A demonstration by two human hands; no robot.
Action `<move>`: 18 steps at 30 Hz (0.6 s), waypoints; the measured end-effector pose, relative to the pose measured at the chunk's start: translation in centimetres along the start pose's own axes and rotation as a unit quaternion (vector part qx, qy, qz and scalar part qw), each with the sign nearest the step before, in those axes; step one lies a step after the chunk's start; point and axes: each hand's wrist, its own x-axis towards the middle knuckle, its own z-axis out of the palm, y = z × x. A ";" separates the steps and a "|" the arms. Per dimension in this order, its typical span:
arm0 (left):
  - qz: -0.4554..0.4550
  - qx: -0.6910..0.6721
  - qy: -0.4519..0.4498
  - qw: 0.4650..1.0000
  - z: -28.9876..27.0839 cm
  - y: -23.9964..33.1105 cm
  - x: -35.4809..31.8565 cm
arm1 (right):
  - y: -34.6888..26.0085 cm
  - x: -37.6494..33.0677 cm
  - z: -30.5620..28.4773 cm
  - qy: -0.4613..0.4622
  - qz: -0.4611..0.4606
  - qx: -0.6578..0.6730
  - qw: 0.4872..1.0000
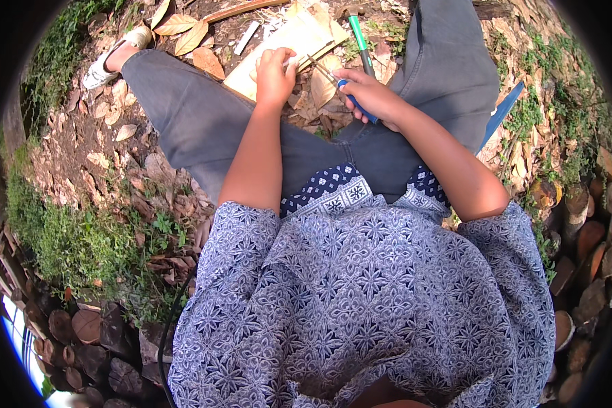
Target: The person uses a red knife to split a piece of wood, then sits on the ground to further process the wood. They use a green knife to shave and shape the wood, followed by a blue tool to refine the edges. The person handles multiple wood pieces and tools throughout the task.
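My right hand (pixel 374 98) is wrapped round a tool with a blue handle (pixel 366 114). Its thin metal shaft (pixel 321 67) points up and left toward my left hand; whether it ends in a blade or a tip I cannot tell. The fingers of my left hand (pixel 274 73) are curled in a pinch over a pale wooden board (pixel 241 80). Something small and whitish (pixel 291 62) shows at those fingertips, too small to name. The board lies on the ground between my spread legs, with pale shavings at its far end.
A hammer with a green and black handle (pixel 359 39) lies just beyond my right hand. Left of the board are a short white strip (pixel 247 38) and large dry leaves (pixel 190 37). A flat blue object (pixel 503 114) sits by my right leg. Stacked logs (pixel 585 272) stand at the right.
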 end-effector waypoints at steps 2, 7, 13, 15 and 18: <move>0.001 -0.001 0.012 1.000 0.1 0.0 -0.2 | 0.1 -0.1 0.4 -0.001 -0.009 -0.018 1.000; -0.034 0.039 0.022 0.998 0.8 1.3 -0.8 | 0.1 -0.1 0.4 0.012 -0.017 -0.032 0.999; -0.030 0.006 0.013 0.999 0.4 1.7 -0.5 | -0.3 -0.1 0.1 0.006 -0.008 -0.043 0.999; 0.006 0.027 0.028 0.999 0.2 2.1 -0.5 | -0.3 -0.3 -0.1 0.007 -0.002 -0.035 0.999; -0.032 0.040 0.030 0.998 -0.1 0.9 -0.4 | -0.1 -0.2 0.0 0.009 -0.012 -0.022 1.000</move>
